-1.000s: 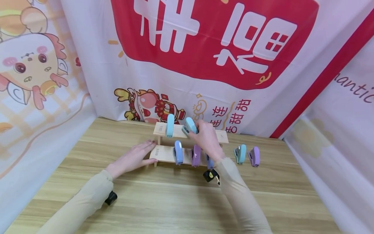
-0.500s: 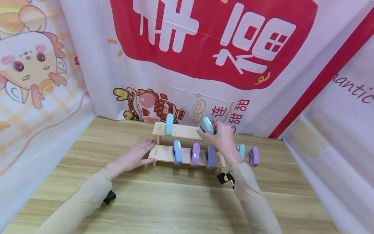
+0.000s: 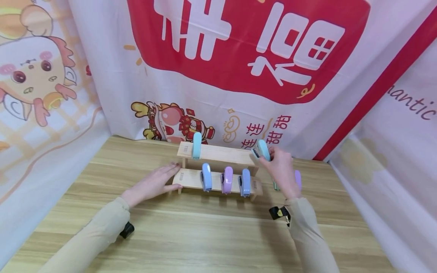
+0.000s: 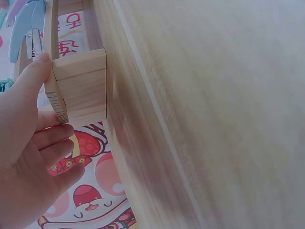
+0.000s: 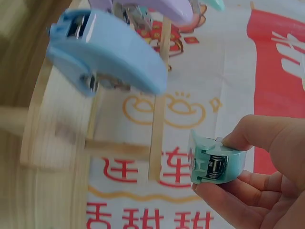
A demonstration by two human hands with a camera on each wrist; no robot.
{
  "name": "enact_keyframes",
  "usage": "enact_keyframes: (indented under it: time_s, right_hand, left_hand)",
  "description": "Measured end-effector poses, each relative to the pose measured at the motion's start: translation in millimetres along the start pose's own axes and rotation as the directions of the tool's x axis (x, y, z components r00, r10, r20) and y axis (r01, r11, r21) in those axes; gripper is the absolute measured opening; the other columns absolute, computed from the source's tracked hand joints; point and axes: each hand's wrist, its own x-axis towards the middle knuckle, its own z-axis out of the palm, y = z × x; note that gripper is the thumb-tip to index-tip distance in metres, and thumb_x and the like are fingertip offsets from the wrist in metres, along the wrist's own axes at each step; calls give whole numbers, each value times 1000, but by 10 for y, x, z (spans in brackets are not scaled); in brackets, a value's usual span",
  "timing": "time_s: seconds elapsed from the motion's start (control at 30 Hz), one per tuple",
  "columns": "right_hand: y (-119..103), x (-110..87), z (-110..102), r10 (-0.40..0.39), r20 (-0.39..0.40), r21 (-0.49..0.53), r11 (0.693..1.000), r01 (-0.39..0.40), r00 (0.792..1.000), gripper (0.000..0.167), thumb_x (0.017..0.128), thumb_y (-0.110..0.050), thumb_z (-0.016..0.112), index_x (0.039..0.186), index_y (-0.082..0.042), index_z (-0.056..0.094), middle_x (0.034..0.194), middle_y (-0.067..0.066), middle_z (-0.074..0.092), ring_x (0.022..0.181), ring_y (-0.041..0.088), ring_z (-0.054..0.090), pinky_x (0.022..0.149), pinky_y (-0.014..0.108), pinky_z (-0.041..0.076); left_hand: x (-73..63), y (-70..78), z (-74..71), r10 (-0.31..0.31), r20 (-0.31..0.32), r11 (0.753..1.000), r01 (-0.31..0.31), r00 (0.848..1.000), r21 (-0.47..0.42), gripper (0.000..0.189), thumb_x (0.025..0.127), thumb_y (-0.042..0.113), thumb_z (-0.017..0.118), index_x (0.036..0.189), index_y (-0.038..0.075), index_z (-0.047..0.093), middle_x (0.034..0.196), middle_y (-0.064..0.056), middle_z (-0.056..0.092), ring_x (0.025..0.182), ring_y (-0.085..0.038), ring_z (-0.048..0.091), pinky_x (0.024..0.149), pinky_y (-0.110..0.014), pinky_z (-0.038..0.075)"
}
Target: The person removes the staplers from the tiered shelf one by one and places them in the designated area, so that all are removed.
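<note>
My right hand (image 3: 281, 168) pinches a mint-green stapler (image 3: 263, 148) between thumb and fingers, at the right end of the upper tier. In the right wrist view this stapler (image 5: 217, 160) is held end-on, beside the shelf. My left hand (image 3: 153, 184) holds the left end of the two-tier wooden shelf (image 3: 191, 179), thumb at the front edge and fingers behind, as the left wrist view shows. One mint stapler (image 3: 197, 146) stands at the upper tier's left. On the lower tier are a blue stapler (image 3: 206, 177), a purple one (image 3: 227, 180) and another blue stapler (image 3: 245, 182).
Right of the shelf, a purple stapler (image 3: 298, 179) and a green one (image 3: 275, 185) are mostly hidden behind my right hand. A printed cloth (image 3: 170, 83) hangs close behind the shelf. The wooden table (image 3: 205, 235) extends in front.
My right hand has carried the mint stapler rightward along the upper tier, from near its middle to its right end. The right blue stapler has come into full view. My left hand stays put.
</note>
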Motion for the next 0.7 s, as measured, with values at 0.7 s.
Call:
enact_keyframes:
  time_s: [0.7]
  right_hand:
    - [776, -179, -363, 117, -144, -83, 988, -130, 983, 26, 84, -19, 70, 96, 3, 64, 87, 23, 72, 75, 31, 68, 60, 34, 55]
  left_hand:
    - [12, -15, -2, -19, 31, 1000, 19, 999, -13, 81, 92, 50, 65, 149, -2, 39, 154, -24, 40, 143, -41, 41, 118, -58, 36]
